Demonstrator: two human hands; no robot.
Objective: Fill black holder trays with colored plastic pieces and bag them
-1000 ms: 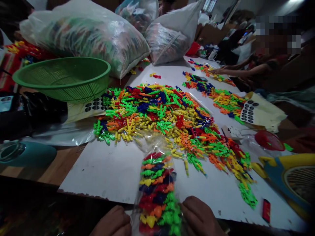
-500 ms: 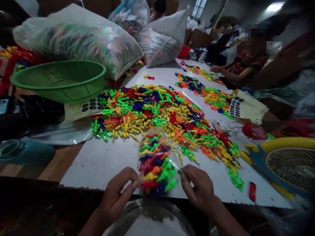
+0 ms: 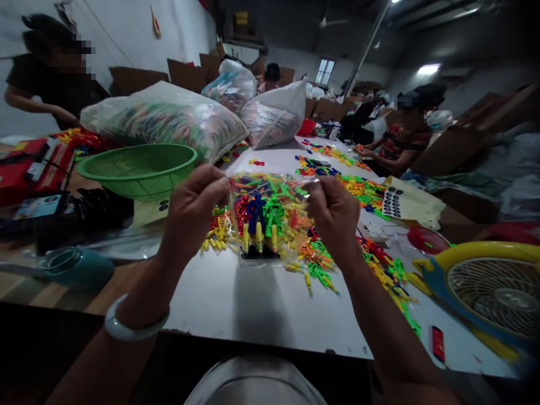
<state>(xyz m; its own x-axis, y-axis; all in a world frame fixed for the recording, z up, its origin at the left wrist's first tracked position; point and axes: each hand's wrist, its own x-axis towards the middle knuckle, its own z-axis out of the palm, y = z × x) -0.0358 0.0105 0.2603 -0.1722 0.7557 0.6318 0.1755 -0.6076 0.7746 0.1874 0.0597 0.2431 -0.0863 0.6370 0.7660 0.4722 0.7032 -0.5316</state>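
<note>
A clear plastic bag point(image 3: 289, 254) hangs upright above the white table, stretched between my two hands. Toy figures point(image 3: 256, 215) in red, blue and green stand inside it, with yellow tube-like parts below them and a black strip at the bottom. My left hand point(image 3: 198, 205), with a pale bangle point(image 3: 135, 332) on its wrist, pinches the bag's upper left corner. The upper right corner is pinched between the fingers of my right hand point(image 3: 335, 211). Behind and partly hidden by the bag lies a heap of colourful toy figures and yellow tubes point(image 3: 215, 242).
A green basket point(image 3: 139, 169) and large filled sacks point(image 3: 169, 121) sit at the back left. To the left stands a teal bottle point(image 3: 80, 270); to the right, a yellow-blue fan point(image 3: 485, 281) and a red object point(image 3: 438, 343). Other people work at the left and right.
Both hands have lifted the bag from the table's front edge and away from me. Its other side now shows upright figures instead of stacked rows. The view has tilted up.
</note>
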